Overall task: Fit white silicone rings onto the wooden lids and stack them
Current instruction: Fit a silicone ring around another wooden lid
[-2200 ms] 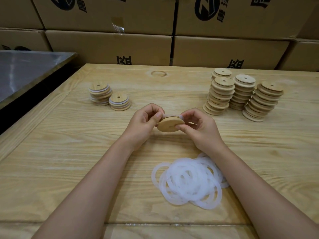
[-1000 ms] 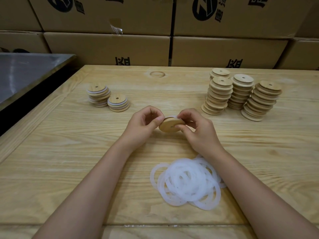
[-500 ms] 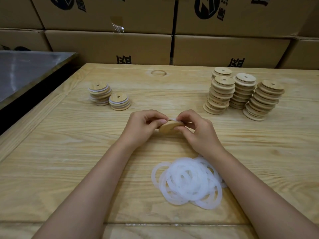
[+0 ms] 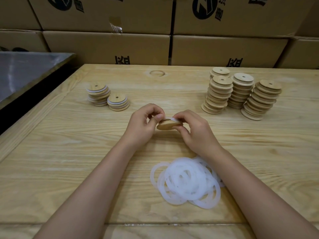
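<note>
A round wooden lid (image 4: 168,125) is held just above the middle of the wooden table (image 4: 69,152), lying nearly flat. My left hand (image 4: 144,124) pinches its left edge. My right hand (image 4: 194,131) grips its right side. A white silicone ring (image 4: 170,118) runs along the lid's top edge between my fingertips. A loose pile of white rings (image 4: 186,182) lies near me under my right forearm. Two short stacks of ringed lids (image 4: 107,97) stand at the left. Several taller stacks of bare lids (image 4: 241,94) stand at the right.
Cardboard boxes (image 4: 155,31) are piled in a wall behind the table. A dark metal-topped surface (image 4: 25,73) adjoins the table's left side, with a dark gap between them. The table's near edge (image 4: 155,225) runs under my forearms.
The lid has tipped from tilted toward me to nearly flat, and my fingers have shifted round its rim with the ring. The stacks and ring pile have not moved.
</note>
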